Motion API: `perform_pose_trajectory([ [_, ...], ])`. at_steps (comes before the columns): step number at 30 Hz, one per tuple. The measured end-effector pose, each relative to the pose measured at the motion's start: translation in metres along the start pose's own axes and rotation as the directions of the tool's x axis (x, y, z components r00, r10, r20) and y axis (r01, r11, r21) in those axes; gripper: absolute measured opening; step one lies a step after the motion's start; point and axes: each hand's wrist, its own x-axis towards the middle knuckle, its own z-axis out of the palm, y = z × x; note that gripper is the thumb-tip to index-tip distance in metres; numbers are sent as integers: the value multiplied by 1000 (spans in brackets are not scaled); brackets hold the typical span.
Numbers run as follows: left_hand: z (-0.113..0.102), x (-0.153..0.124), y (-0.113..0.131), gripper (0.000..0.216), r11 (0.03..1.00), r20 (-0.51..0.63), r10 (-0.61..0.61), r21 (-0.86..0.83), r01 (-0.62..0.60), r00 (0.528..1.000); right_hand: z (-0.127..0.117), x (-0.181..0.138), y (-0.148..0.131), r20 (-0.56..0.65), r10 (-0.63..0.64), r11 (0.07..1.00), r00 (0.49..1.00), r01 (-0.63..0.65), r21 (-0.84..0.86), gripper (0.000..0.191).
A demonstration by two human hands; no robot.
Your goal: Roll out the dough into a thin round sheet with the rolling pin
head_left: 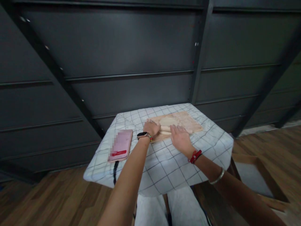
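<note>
A pale wooden rolling pin point(165, 128) lies across flattened dough point(168, 121) on a floured wooden board point(196, 127). My left hand point(151, 128), with a dark-faced wristband and beads at the wrist, is closed over the pin's left end. Over its right end rests my right hand point(181, 138), fingers bent and pressed down on it. Only the middle of the pin shows between the hands. The dough spreads out beyond the pin, and a strip of it shows on the near side.
A white checked cloth point(162, 166) covers the small table. On its left lies a pink phone point(121, 144) with a black strap point(115, 172). Dark metal panels point(131, 47) rise behind the table. A shallow cardboard box point(254, 179) sits at the lower right.
</note>
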Motion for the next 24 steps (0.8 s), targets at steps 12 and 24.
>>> perform_pose_trajectory([
  [12,9,20,-5,52,996,-22,20,84,-19,1000,-16,23,39,39,-210,970,977,203,133,39],
  [24,7,42,-14,41,981,51,175,74,-178,983,-3,43,67,291,-146,964,945,70,257,54],
])
